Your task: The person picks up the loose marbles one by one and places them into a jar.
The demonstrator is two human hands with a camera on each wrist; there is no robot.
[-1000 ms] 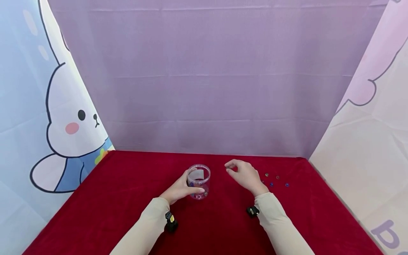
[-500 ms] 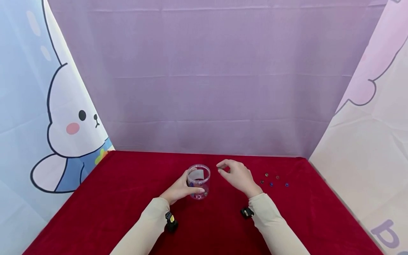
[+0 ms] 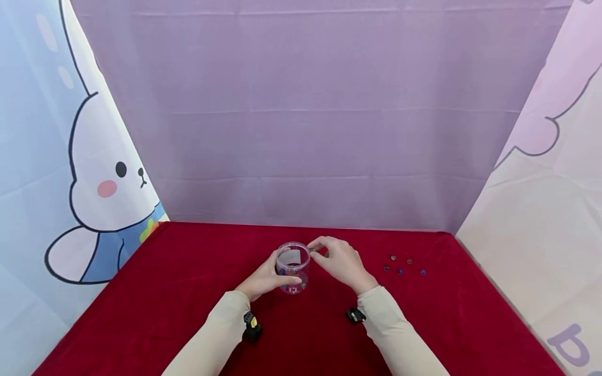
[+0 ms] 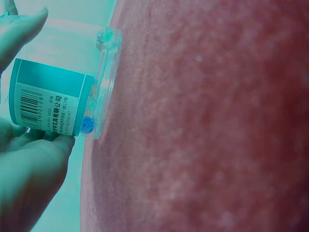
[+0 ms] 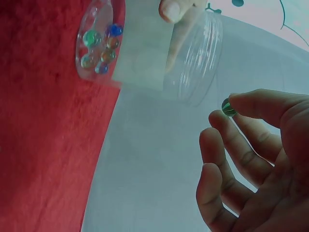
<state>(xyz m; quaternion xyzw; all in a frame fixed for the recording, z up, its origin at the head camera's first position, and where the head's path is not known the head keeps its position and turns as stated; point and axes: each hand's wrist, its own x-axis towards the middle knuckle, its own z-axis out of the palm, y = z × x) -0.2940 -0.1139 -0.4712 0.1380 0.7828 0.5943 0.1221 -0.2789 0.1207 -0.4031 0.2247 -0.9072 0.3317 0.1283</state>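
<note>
A clear plastic jar [image 3: 293, 269] without a lid stands upright on the red cloth, and my left hand [image 3: 265, 278] grips its side. Several glass marbles [image 5: 104, 55], blue, green and amber, lie on the jar's bottom. The left wrist view shows the jar's printed label [image 4: 50, 101] with a barcode, and a blue marble [image 4: 87, 124] near the base. Thumb and fingertips of my right hand [image 3: 339, 261] pinch a green marble [image 5: 229, 107]. That hand is just right of the jar's rim, with the marble close to the mouth but outside it.
Several loose marbles [image 3: 400, 271] lie on the red cloth [image 3: 188, 303] to the right of my right hand. A purple curtain [image 3: 301, 115] rises behind the cloth. Printed cloth panels [image 3: 108, 172] flank both sides.
My right hand has moved left to the jar's rim, carrying the green marble. The left hand and the jar have stayed in place.
</note>
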